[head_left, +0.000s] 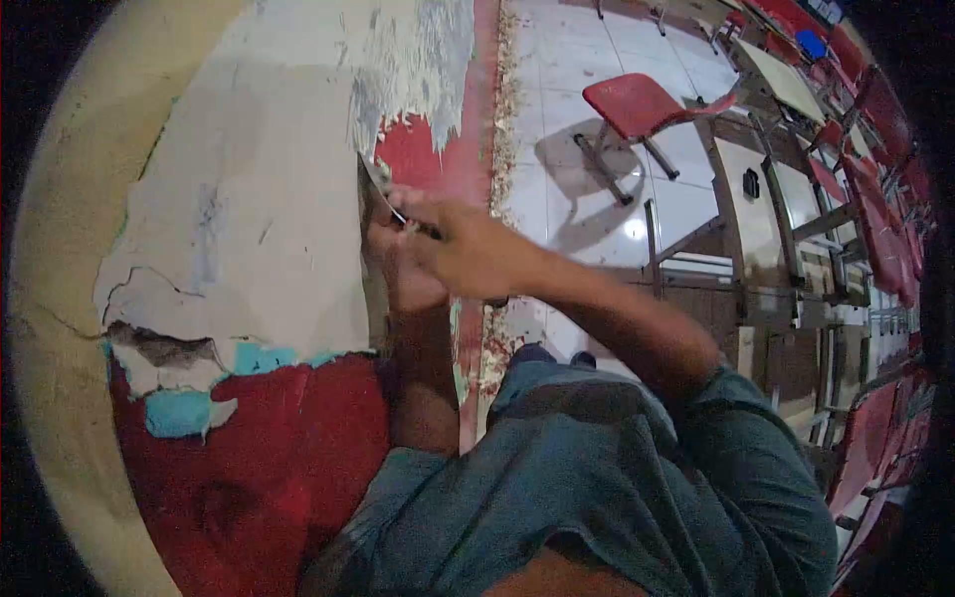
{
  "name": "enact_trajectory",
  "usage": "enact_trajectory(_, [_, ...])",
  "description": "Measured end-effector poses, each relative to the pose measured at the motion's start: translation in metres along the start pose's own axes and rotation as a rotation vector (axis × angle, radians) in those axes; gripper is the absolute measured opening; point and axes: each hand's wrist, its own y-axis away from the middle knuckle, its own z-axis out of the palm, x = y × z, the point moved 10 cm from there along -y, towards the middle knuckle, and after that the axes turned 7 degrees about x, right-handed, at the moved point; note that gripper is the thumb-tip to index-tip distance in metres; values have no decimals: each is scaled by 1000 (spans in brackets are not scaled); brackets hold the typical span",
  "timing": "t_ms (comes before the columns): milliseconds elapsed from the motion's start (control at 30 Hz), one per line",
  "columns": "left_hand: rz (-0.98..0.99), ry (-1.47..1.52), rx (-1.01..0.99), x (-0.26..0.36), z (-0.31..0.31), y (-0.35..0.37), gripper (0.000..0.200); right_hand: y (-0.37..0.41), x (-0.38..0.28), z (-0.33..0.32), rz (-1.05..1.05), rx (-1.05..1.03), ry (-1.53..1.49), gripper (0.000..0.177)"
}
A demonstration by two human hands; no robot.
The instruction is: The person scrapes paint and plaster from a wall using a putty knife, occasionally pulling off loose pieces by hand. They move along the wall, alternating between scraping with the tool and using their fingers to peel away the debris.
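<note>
My right hand (466, 247) is closed around the dark handle of a putty knife (382, 191), whose narrow blade points up and to the left along the wall. Just below and behind it, my left hand (406, 281) is closed on a wide scraper blade (374, 289), seen nearly edge-on. The two hands overlap in this view, so part of the left fingers is hidden. Both tools are right at the edge of a smooth off-white patch of filler (269, 199) on the wall. Rough grey-white smears (413, 60) lie above, beside bare red paint (405, 147).
Dark red paint (269, 458) and chipped turquoise bits (179, 413) show lower on the wall, near a crack. Flakes litter the tiled floor (567, 109) along the wall. A red chair (637, 104) and several desks (771, 219) stand on the right.
</note>
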Motion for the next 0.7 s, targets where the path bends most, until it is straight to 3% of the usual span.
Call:
enact_trajectory(33, [-8,22,-19,-1,-3,4,22,-6,6,3,84,-86,-12,38])
enact_trajectory(67, [-32,65,-129,-3,2,1,20,0,1,-7,62,22,-22,40])
enact_trajectory(167, [-21,226,-441,7,38,4,20,9,-3,-6,-12,81,41,41])
enact_trajectory(200, [-64,272,-311,1,28,-5,22,3,3,-8,20,151,-1,43])
enact_trajectory(267, [-165,323,-30,-11,-7,-6,27,1,13,-10,-148,187,119,43])
enact_trajectory(300, [-160,212,-83,-14,-2,-6,28,0,9,-13,-235,206,181,44])
enact_trajectory(367, [-149,-3,-199,-26,13,-4,32,8,51,-21,256,118,-50,43])
enact_trajectory(400, [-153,-56,-138,-30,11,-4,32,19,65,-22,486,69,-154,43])
enact_trajectory(500, [-181,-102,-4,-43,2,-8,36,56,52,-28,339,194,-253,44])
enact_trajectory(600, [-293,19,63,-61,-18,-8,44,157,121,-30,675,209,-120,64])
enact_trajectory(633, [-235,36,46,-56,-18,-11,47,189,139,-35,596,276,8,69])
enact_trajectory(667, [-183,42,34,-52,-22,-11,49,249,177,-33,888,172,81,69])
enact_trajectory(700, [-133,43,20,-45,-23,-13,52,247,176,-35,889,168,84,69])
